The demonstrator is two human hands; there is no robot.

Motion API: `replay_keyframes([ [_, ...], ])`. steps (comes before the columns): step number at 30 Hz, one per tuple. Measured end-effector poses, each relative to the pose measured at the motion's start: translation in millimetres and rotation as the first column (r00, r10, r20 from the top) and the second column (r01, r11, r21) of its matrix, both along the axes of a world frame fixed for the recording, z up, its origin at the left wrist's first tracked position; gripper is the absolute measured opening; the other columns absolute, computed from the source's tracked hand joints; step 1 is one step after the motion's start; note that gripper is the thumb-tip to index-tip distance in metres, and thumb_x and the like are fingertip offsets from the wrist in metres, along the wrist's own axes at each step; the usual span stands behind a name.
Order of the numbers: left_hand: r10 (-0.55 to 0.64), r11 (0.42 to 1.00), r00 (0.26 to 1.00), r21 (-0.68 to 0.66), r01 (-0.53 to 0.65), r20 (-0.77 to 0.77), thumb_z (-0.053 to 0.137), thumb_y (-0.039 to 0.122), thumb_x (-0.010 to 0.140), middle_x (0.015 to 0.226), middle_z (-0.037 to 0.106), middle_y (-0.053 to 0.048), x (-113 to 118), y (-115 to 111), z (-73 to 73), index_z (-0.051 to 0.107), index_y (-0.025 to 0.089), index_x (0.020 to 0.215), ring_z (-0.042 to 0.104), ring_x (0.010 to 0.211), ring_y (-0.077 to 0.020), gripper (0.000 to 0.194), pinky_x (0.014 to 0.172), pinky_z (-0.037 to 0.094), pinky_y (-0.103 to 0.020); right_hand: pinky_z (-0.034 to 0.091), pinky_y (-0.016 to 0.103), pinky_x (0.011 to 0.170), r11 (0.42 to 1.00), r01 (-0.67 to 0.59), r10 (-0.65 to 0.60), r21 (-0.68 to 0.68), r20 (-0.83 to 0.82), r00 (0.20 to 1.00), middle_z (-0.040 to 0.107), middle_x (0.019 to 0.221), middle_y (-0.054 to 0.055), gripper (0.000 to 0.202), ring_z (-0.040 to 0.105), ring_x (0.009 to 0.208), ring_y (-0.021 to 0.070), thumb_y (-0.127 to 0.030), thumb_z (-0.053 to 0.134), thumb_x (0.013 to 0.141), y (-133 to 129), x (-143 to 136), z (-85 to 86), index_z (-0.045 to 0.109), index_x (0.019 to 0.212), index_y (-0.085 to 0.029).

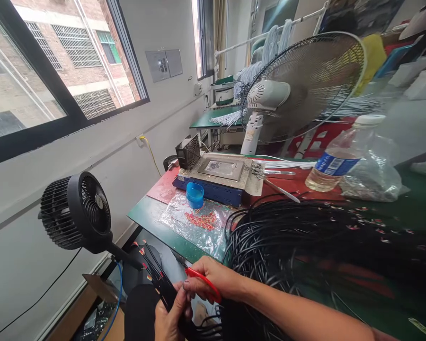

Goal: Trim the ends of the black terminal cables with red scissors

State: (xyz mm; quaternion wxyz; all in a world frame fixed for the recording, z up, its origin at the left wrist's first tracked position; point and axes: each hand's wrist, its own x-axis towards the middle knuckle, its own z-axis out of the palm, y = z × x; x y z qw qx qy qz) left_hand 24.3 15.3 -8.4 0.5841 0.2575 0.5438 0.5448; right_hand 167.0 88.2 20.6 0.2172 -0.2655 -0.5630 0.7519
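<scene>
At the bottom centre, my left hand (173,312) is closed around a bundle of black cables (163,288). Their stripped ends, with small red, white and yellow wires, point up and to the left. My right hand (209,279) touches the left one at the fingertips, its fingers curled through the red handles of scissors (203,280). The scissor blades are hidden. A large coil of black cables (262,237) lies on the green table to the right, beneath my right forearm.
A blue heating unit (213,189) with a small fan stands behind a blue cup (195,195) and a plastic sheet (170,213) with red scraps. A black fan (81,208) is left; a large fan (305,90) and bottle (332,166) are right.
</scene>
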Motion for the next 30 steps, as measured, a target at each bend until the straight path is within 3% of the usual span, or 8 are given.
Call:
replay_keyframes([
  [3, 0.005, 1.000, 1.000, -0.014, -0.005, 0.003, 0.066, 0.039, 0.063, 0.049, 0.045, 0.001, 1.9, -1.0, -1.2, 0.062, 0.012, 0.064, 0.033, 0.040, -0.0053, 0.027, 0.041, 0.019, -0.023, 0.026, 0.013, 0.031, 1.000, -0.014, 0.014, 0.011, 0.037, 0.999, 0.046, 0.043, -0.005, 0.040, 0.039, 0.033, 0.0026, -0.048, 0.067, 0.065, -0.9, 1.7, 4.1, 0.059, 0.060, -0.009],
  [11, -0.045, 0.999, 0.999, 0.021, 0.045, 0.017, 0.064, 0.039, 0.065, 0.046, 0.041, 0.003, 3.2, -1.5, -0.8, 0.057, 0.013, 0.058, 0.033, 0.039, -0.0049, 0.028, 0.041, 0.019, -0.022, 0.028, 0.015, 0.032, 0.986, -0.074, 0.069, -0.148, -0.037, 0.997, 0.048, 0.044, -0.003, 0.046, 0.038, 0.033, 0.0031, -0.053, 0.060, 0.069, 1.0, 2.2, 9.6, 0.054, 0.055, -0.010],
  [16, -0.068, 0.996, 0.993, 0.063, 0.062, 0.100, 0.064, 0.039, 0.065, 0.054, 0.051, -0.001, 6.4, -2.6, 1.6, 0.062, 0.013, 0.062, 0.037, 0.039, -0.0042, 0.026, 0.041, 0.020, -0.022, 0.029, 0.016, 0.032, 0.970, -0.098, 0.112, -0.222, 0.051, 0.992, 0.047, 0.042, -0.004, 0.038, 0.039, 0.032, 0.0044, -0.046, 0.058, 0.072, 3.4, 2.4, 6.1, 0.056, 0.058, -0.011],
  [23, -0.004, 0.999, 0.990, 0.038, -0.002, 0.144, 0.064, 0.036, 0.067, 0.048, 0.045, 0.003, 9.5, 1.0, 2.6, 0.058, 0.014, 0.059, 0.033, 0.040, -0.0039, 0.025, 0.042, 0.020, -0.020, 0.028, 0.015, 0.032, 0.980, -0.071, 0.065, -0.186, -0.037, 0.997, 0.048, 0.042, -0.003, 0.045, 0.040, 0.033, 0.0040, -0.052, 0.057, 0.072, 1.5, 3.2, 11.0, 0.057, 0.058, -0.010],
  [30, -0.015, 0.999, 0.991, 0.043, 0.009, 0.131, 0.062, 0.038, 0.067, 0.047, 0.040, 0.004, 7.4, 1.0, -2.9, 0.057, 0.013, 0.058, 0.032, 0.040, -0.0037, 0.028, 0.041, 0.019, -0.020, 0.027, 0.015, 0.032, 0.991, -0.065, 0.060, -0.115, -0.046, 0.997, 0.049, 0.044, -0.003, 0.045, 0.039, 0.033, 0.0033, -0.051, 0.060, 0.071, 1.1, 2.1, 7.4, 0.060, 0.060, -0.008],
])
